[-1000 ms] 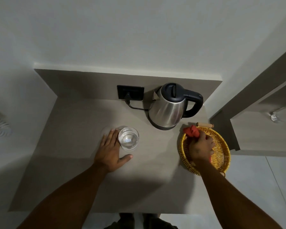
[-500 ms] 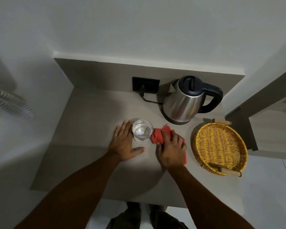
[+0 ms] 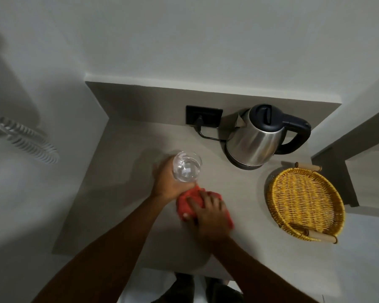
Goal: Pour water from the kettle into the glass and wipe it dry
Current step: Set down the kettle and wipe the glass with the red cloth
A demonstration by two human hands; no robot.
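The left hand (image 3: 167,181) gripped the clear round drinking glass (image 3: 186,169), left of the steel kettle (image 3: 255,138); the right hand (image 3: 208,212) pressed flat on the red cloth (image 3: 189,203) on the grey counter (image 3: 127,193).

Left hand (image 3: 167,179) curled gripping, right hand (image 3: 210,212) pressed flat.

One kettle (image 3: 255,136), one glass (image 3: 186,170) and one cloth (image 3: 185,204) are seen. One basket (image 3: 304,202), one socket (image 3: 204,117) and two hands are counted.
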